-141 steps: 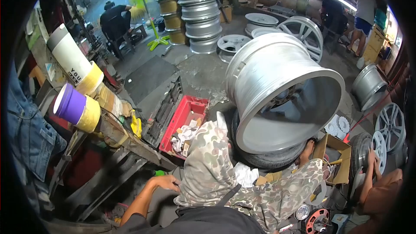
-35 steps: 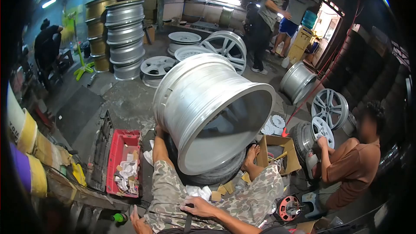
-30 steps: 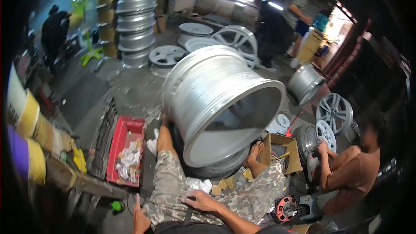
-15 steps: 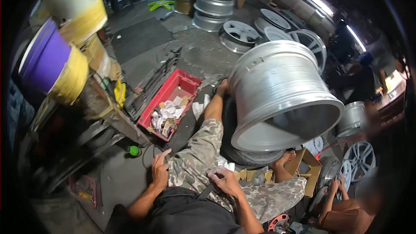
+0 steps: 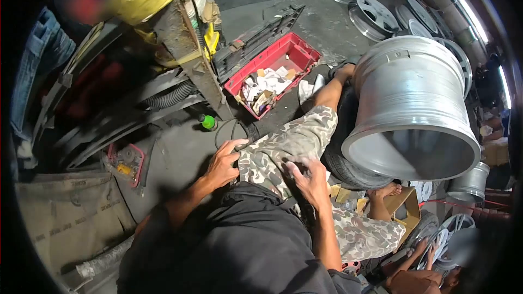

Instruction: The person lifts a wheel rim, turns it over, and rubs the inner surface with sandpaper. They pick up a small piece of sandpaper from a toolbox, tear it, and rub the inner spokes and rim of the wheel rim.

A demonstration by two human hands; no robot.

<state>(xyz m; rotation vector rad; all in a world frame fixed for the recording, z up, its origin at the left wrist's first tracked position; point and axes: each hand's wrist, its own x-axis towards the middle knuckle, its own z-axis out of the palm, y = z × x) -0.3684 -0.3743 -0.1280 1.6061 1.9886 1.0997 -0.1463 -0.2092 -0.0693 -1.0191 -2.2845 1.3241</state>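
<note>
We sit on the floor and our left hand lies with its fingers spread and a little bent against the outer side of our left thigh, on the camouflage shorts; it grips nothing. Beyond this hand, toward the upper part of the view, a small green cap lies on the floor, and further up stands an open red tray filled with crumpled papers. To the right, our right hand rests on the same shorts near the lap, the fingers stretched flat and somewhat blurred, so it presses the cloth but does not close on anything. Just beyond the right hand a large silver wheel rim lies tilted on a black tyre, its open side turned to us, and our bare legs go around both. Below and to the right of the right hand, another person's hand touches a smaller wheel.
</note>
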